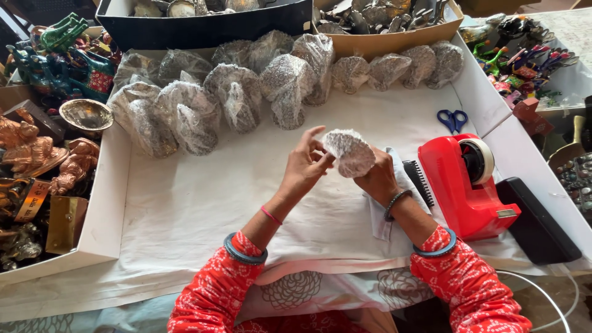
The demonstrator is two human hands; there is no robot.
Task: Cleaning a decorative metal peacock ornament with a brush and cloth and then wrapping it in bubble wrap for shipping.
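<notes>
Far left, off the work surface: copper-toned figurines (pixel 28 148) crowded together, a small metal bowl (pixel 86 115) behind them, and green and teal painted animal figures (pixel 61 55) further back. The white tray (pixel 102 203) carries a white cloth (pixel 197 203); along its back edge runs a row of plastic-wrapped bundles (pixel 246 86), grey and lumpy inside clear film, touching one another from left to right. Behind them, a dark box (pixel 203 28) and a cardboard box (pixel 394 37), both holding metal pieces. Near the middle of the cloth, the left hand (pixel 303 165) is raised, fingers curled, fingertips touching the left side of a wrapped piece (pixel 349 152), a pale rounded bundle held just above the cloth. The right hand (pixel 377 179) grips the same bundle from below and the right, fingers closed around it. Both wrists wear bangles, sleeves red with white print. A loose white sheet (pixel 382 219) lies under the right forearm. Just right of it, a black comb (pixel 419 182), then a red tape dispenser (pixel 468 185) with its roll mounted. Blue-handled scissors (pixel 453 119) lie behind the dispenser. A flat black case (pixel 536 219) rests at the tray's right edge.
</notes>
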